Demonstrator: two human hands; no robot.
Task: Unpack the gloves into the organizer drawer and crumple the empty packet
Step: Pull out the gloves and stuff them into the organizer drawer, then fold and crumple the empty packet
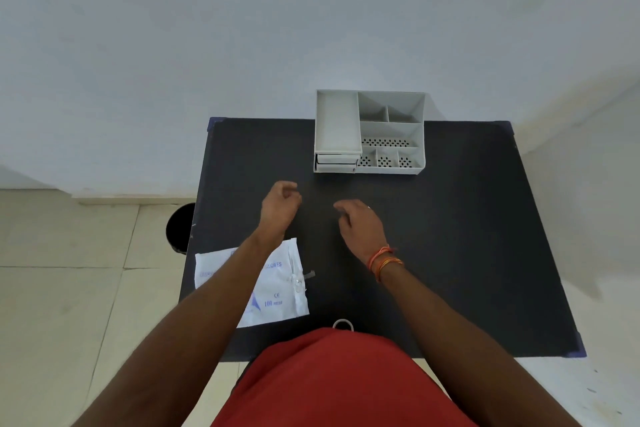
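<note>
A white plastic glove packet (277, 282) with blue print lies flat at the table's front left, partly under my left forearm. A grey desk organizer (369, 131) stands at the table's far edge, with its small drawers (335, 163) shut at its front left. My left hand (280, 203) hovers over the table between packet and organizer, fingers loosely curled, holding nothing. My right hand (360, 224) hovers to its right, fingers bent and slightly apart, also holding nothing. Both hands are apart from the packet and the organizer.
The black table (467, 236) stands against a pale wall. A dark round bin (180, 229) sits on the tiled floor by the table's left edge. A small metal ring (343, 324) lies at the front edge near my red shirt.
</note>
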